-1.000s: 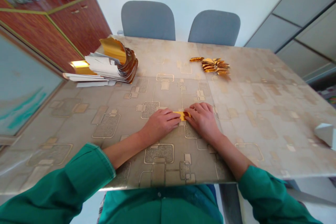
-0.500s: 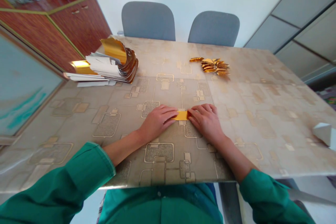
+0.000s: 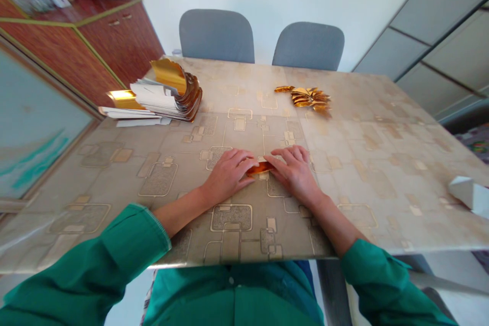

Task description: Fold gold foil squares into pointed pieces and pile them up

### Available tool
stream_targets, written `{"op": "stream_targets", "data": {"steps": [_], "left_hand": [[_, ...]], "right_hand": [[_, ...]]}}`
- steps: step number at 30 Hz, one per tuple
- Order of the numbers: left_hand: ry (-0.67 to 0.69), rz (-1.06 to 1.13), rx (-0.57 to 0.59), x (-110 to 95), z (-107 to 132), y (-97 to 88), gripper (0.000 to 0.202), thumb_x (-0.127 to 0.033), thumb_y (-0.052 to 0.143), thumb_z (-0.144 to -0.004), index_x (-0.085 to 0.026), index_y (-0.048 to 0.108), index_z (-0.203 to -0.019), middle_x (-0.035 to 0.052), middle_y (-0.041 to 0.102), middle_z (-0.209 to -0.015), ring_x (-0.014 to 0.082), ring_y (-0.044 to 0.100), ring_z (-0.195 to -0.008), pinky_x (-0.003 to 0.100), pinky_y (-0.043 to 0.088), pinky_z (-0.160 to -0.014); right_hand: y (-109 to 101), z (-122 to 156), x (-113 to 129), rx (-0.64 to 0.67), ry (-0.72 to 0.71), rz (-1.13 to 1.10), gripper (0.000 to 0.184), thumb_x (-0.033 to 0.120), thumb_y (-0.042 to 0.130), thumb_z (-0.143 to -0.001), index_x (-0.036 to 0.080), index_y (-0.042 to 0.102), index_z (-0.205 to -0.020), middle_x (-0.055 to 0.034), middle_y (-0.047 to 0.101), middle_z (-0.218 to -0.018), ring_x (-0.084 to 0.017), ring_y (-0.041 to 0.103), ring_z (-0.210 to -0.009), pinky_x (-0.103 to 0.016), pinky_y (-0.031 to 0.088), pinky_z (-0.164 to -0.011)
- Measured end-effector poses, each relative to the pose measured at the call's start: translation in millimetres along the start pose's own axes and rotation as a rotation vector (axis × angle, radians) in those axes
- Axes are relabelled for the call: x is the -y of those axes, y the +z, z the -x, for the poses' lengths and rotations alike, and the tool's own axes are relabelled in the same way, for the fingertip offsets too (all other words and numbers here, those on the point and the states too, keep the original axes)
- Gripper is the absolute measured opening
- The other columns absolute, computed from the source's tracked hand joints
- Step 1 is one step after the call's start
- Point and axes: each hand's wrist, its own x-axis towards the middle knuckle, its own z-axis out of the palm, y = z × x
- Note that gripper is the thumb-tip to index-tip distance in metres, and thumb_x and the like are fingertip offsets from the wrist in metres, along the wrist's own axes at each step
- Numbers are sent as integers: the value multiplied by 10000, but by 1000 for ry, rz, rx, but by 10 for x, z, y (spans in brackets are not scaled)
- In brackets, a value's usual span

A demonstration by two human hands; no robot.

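A narrow strip of gold foil paper [image 3: 260,168] lies at the middle of the table's near half, bent into a slim band. My left hand [image 3: 229,175] and my right hand [image 3: 293,172] hold its two ends between their fingers, and the hands hide part of it. Behind to the left stands a curved stack of folded gold-and-white paper pieces [image 3: 170,94], with loose white sheets [image 3: 130,113] beside it. A small fan of folded gold pieces [image 3: 308,98] lies further back, beyond my right hand.
A patterned beige table cover [image 3: 355,163] spreads under everything, its near edge close to my body. A white wedge-shaped object [image 3: 463,191] sits at the right edge. Grey chairs [image 3: 216,35] stand beyond the table, and a wooden cabinet [image 3: 118,30] stands at left.
The gold strip has gone from a flat, wider piece to a narrower, darker band, slightly tilted. My hands have drawn closer around it, and the view has shifted slightly.
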Motion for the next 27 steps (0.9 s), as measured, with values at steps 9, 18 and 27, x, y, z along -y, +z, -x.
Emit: {"op": "stream_targets", "data": {"steps": [9, 18, 27], "left_hand": [[4, 8, -9, -11, 37, -9, 228, -286, 683, -882, -176, 588, -1058, 91, 591, -1159, 246, 544, -1056, 402, 462, -923], [-24, 49, 25, -11, 68, 7, 185, -326, 732, -847, -195, 688, -970, 74, 580, -1069, 234, 531, -980, 377, 435, -857], [-105, -6, 57, -7, 66, -92, 212, -379, 754, -806, -216, 697, -929, 57, 576, -1007, 236, 521, -961, 386, 399, -864]], "right_hand": [[1, -7, 66, -34, -16, 6, 390, 235, 603, -916, 235, 571, -1305, -80, 633, -1229, -248, 502, -1090, -418, 309, -1016], [8, -5, 147, -55, -95, -13, 144, 325, 569, -961, 242, 677, -915, -29, 664, -955, -200, 502, -909, -365, 300, -888], [33, 64, 261, 139, -67, -54, 105, 240, 552, -949, 187, 640, -927, -61, 661, -967, -218, 533, -922, -364, 318, -870]]}}
